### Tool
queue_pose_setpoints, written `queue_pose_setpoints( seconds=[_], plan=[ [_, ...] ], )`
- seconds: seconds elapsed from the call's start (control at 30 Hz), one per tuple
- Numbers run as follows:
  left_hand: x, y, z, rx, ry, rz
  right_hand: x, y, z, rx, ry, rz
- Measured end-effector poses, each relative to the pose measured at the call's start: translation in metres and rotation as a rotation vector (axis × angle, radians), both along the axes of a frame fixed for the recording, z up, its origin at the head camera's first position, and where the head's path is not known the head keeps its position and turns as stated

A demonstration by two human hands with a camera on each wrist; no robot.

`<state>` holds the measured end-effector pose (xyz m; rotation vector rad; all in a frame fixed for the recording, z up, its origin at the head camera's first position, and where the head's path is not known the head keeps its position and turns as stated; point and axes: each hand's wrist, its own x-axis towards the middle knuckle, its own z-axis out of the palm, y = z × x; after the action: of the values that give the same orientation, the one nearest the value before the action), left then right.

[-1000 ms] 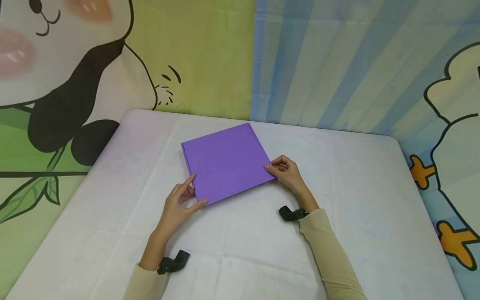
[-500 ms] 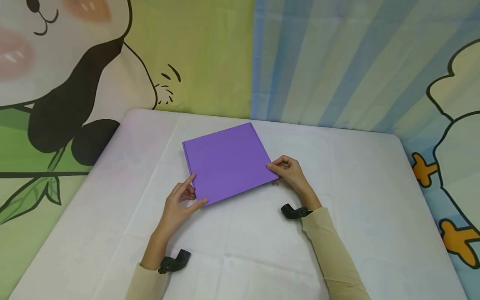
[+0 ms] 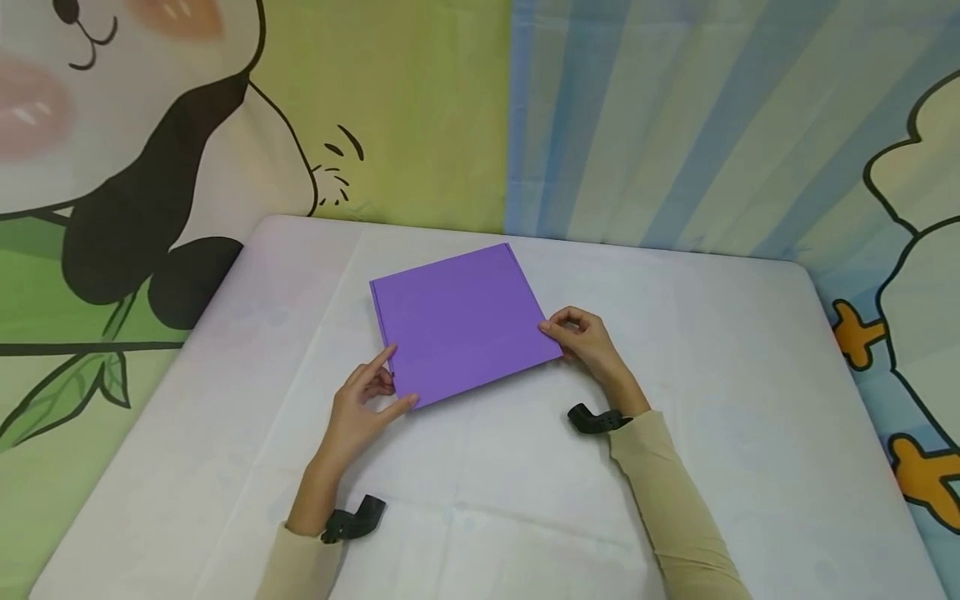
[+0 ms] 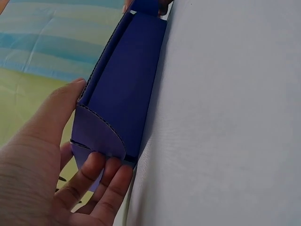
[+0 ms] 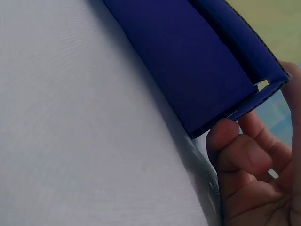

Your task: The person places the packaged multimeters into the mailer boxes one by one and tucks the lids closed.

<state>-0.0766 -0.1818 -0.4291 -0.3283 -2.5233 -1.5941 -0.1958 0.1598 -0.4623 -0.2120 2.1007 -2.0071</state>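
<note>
A flat purple cardboard box [image 3: 465,325] sits slightly turned on the white-covered table. My left hand [image 3: 358,408] holds its near left corner, thumb on the near edge and index finger along the left edge. In the left wrist view, the curled fingertips [image 4: 113,165] touch a rounded side flap [image 4: 101,134] at the end of the box. My right hand [image 3: 585,342] grips the near right corner, thumb on top and the other fingers at the side. Both wrist views show the front panel [image 5: 174,61] set back under the lid's corrugated edge, with a narrow gap between them.
The table [image 3: 487,533] has a creased white cover. A black camera mount [image 3: 356,518] is on the left wrist and another camera mount [image 3: 596,419] on the right. Behind the table hangs a cartoon-printed backdrop [image 3: 420,108] with a panda and blue stripes.
The box and both hands shift slightly right in the head view, partly along with the whole scene. Both hands keep their hold at the same corners.
</note>
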Motion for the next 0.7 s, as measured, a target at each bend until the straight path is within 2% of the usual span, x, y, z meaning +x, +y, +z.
queue_pose_setpoints(
  seconds=[0.17, 0.43, 0.7],
  plan=[
    [0.0, -0.004, -0.001, 0.045, -0.036, -0.028, 0.0, 0.002, 0.0, -0.034, -0.004, 0.027],
    [0.001, -0.006, -0.002, 0.087, -0.061, -0.053, 0.002, 0.009, -0.002, -0.163, -0.056, 0.131],
    [0.001, -0.006, -0.002, 0.104, -0.08, -0.06, 0.001, 0.011, -0.004, -0.238, -0.011, 0.176]
  ],
)
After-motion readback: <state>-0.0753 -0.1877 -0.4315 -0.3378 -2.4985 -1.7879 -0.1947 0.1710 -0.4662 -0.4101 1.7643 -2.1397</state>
